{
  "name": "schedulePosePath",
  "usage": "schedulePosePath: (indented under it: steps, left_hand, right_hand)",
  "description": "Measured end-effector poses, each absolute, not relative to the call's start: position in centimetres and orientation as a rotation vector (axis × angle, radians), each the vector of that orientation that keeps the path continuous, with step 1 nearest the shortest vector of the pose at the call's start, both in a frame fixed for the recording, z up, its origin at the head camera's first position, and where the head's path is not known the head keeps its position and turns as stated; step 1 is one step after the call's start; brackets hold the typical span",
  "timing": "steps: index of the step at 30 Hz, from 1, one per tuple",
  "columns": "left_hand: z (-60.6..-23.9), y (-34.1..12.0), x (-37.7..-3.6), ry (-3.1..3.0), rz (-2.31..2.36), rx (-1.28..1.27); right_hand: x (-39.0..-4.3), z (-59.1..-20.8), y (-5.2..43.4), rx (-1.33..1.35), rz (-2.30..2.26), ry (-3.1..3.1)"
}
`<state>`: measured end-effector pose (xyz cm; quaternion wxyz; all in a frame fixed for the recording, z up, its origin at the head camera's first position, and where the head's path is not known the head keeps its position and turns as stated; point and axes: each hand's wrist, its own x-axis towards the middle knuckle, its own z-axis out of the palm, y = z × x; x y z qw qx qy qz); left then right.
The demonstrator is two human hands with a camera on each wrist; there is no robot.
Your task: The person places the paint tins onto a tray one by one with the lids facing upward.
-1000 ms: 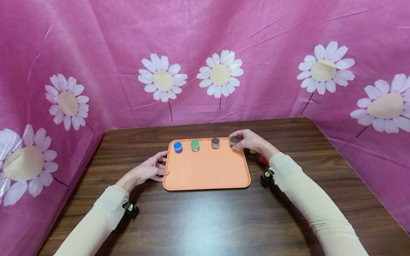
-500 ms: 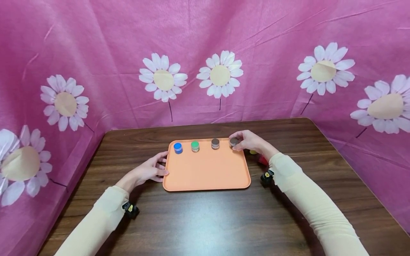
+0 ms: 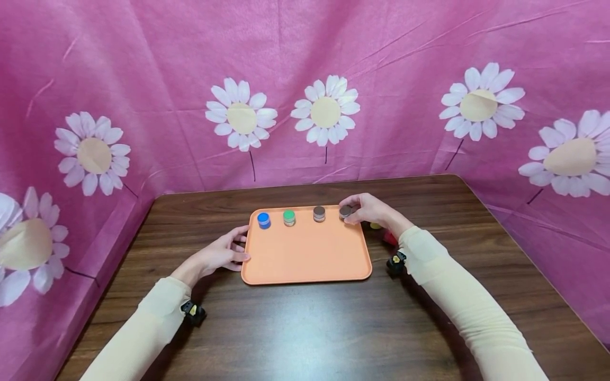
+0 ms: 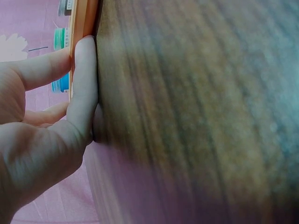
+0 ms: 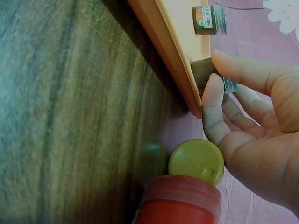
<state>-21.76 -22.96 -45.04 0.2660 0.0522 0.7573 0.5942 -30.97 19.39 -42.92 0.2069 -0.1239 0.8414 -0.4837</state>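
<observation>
An orange tray (image 3: 307, 254) lies on the dark wooden table. Along its far edge stand a blue-lidded jar (image 3: 263, 219), a green-lidded jar (image 3: 288, 217), a brown-lidded jar (image 3: 319, 213) and another brown-lidded jar (image 3: 345, 212) at the far right corner. My right hand (image 3: 369, 209) pinches that corner jar (image 5: 205, 74) with thumb and fingers. My left hand (image 3: 224, 253) rests on the table with straight fingers touching the tray's left rim (image 4: 81, 28).
A yellow-lidded jar (image 5: 196, 161) and a red-lidded jar (image 5: 180, 200) stand on the table just right of the tray, under my right wrist. Pink daisy-print cloth walls off the back and both sides. The table's (image 3: 305, 328) near half is bare wood.
Hands and jars have hardly moved; only the head view has shifted slightly.
</observation>
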Motion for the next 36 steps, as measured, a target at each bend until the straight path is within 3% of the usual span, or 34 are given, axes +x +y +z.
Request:
schedulePosePath:
  steps: [36]
  left_hand:
    - [-44.68, -22.74, -21.44, 2.054, 1.588, 0.136]
  right_hand:
    - [-30.87, -42.67, 19.58, -0.368, -1.36, 2.302]
